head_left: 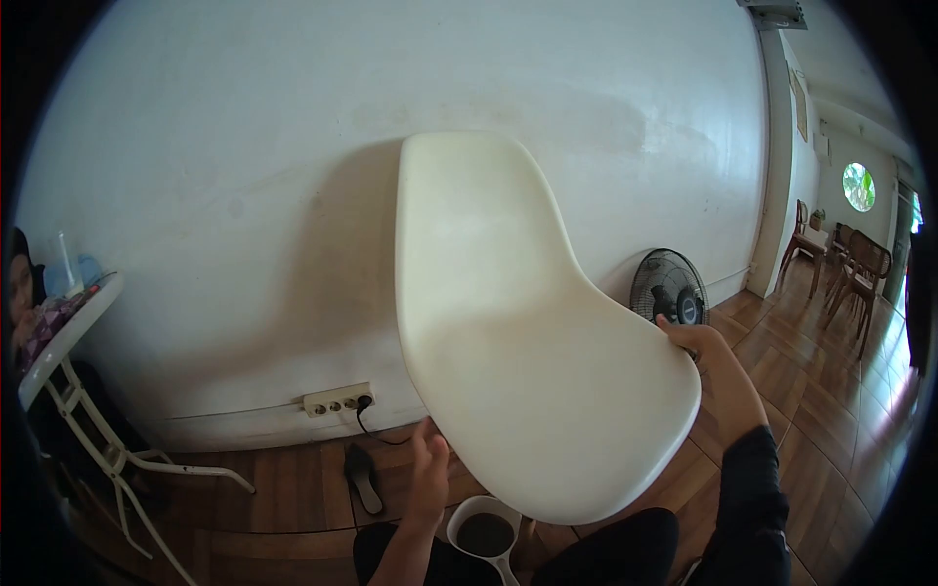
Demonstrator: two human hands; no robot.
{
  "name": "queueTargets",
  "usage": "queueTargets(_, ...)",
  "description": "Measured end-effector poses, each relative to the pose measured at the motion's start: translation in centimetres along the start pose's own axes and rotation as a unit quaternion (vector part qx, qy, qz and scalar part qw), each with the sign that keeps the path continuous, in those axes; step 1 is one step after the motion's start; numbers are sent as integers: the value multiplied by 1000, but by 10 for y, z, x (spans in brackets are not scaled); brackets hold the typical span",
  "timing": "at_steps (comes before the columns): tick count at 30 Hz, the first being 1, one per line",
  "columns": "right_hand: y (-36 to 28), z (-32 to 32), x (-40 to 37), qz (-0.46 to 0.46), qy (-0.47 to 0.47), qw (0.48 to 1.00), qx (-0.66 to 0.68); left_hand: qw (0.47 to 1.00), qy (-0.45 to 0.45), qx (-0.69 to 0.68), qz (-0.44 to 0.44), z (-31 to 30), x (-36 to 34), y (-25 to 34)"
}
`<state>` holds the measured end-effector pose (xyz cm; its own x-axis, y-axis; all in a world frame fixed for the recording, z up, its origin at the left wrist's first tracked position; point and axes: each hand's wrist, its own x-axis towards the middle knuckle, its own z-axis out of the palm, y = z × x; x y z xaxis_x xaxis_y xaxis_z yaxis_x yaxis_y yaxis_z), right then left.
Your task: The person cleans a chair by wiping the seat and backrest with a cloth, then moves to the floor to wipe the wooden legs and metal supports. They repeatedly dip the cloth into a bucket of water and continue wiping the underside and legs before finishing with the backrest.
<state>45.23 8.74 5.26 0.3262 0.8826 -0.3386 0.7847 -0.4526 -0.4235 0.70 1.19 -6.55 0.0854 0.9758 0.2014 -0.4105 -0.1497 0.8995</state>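
Observation:
A white moulded chair seat shell (508,342) is held up in front of me, its inner face toward the camera and its back rising at the top. My right hand (696,342) grips its right edge, thumb on the near face, the other fingers mostly hidden behind. At its lower left edge is my left hand (429,469), with fingers bent against the rim and partly hidden behind it. Below the shell, between my legs, sits a white handled container (476,508) with a dark inside.
A power strip (337,399) with a black plug is at the wall's base. Near it lies a dark shoe (363,479). A black fan (668,289) stands behind the shell. At left, a person (23,283) sits by a white table (73,337). Wooden chairs (862,273) stand far right.

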Motion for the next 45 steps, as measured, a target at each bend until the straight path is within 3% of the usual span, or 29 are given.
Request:
queueTargets(1,8,5,-16,72,-2,991,109,999,-38,-4,8,2,-14,-3)
queueTargets(2,26,10,-18,77,-4,991,109,997,-76,-8,14,5,-23,-6)
queueTargets(4,72,18,-16,-40,-40,972,229,995,-86,21,56,14,-25,-11)
queueTargets(5,86,30,-7,-35,-43,972,230,989,-95,52,101,18,-25,-13)
queueTargets(7,95,50,-1,-130,-19,900,416,992,-90,16,87,27,-26,-10)
queueTargets(8,91,56,-8,-123,7,874,469,993,-84,-18,77,30,-26,-9)
queueTargets(9,95,60,-4,-120,5,873,473,994,-85,-14,73,31,-27,-8)
queueTargets(11,101,75,10,-131,47,819,556,997,-55,19,53,29,-26,-8)
queueTargets(14,91,85,-26,-163,78,782,597,997,-53,21,43,19,-21,-9)
queueTargets(18,104,96,-46,-159,115,777,598,995,-92,4,32,9,-15,-6)
queueTargets(24,119,100,-88,-148,164,777,589,993,-116,4,29,8,-8,-6)
queueTargets(26,127,93,-97,-86,183,855,478,989,-113,77,45,10,-9,-3)
queueTargets(27,140,88,-88,-87,188,854,478,989,-117,75,47,10,-8,-3)
queueTargets(29,168,78,-63,-176,376,875,248,948,60,254,183,10,-8,0)
queueTargets(30,140,63,-85,-139,445,860,208,948,59,252,184,17,-8,10)
queueTargets(32,113,32,-76,-194,476,832,206,900,54,304,308,38,-5,36)
queueTargets(33,89,16,-68,-224,490,819,197,900,54,303,308,47,2,40)
queueTargets(35,34,-11,-50,-305,492,800,160,840,-66,309,442,63,12,41)
queueTargets(36,7,-23,-35,-356,480,791,132,840,-64,308,443,68,13,40)
queueTargets(38,-44,-47,-7,-442,469,763,50,780,-161,441,414,78,19,37)
queueTargets(40,-92,-68,32,-495,524,693,21,778,-199,451,389,81,18,36)
queueTargets(41,-116,-78,43,-493,538,684,11,777,-237,460,358,80,17,34)
queueTargets(45,-190,-103,82,-480,579,658,-43,771,-256,451,369,78,16,37)
